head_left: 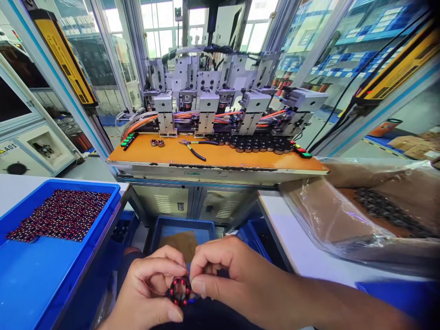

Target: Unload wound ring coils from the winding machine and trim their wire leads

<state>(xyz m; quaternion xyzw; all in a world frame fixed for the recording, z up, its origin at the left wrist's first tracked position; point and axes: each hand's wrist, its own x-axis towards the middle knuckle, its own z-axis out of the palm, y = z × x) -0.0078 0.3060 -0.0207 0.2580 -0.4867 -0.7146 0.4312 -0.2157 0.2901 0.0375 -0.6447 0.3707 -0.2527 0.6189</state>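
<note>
My left hand [151, 293] and my right hand [227, 270] meet low in the middle of the view, both pinched on one small round black part with red windings [180, 290]. The left thumb and fingers curl around its left side. The right thumb and forefinger press on its right edge. A thin wire loop hangs by the left fingers. The part is held over my lap, in front of a blue bin [182, 229] below the bench.
A blue tray [41, 270] with several of the same red-and-black parts [62, 214] stands at left. An orange machine table [213, 158] ahead carries pliers [194, 147], rows of black parts [257, 143] and grey fixtures [206, 110]. A plastic bag over a box of dark parts [378, 206] lies at right.
</note>
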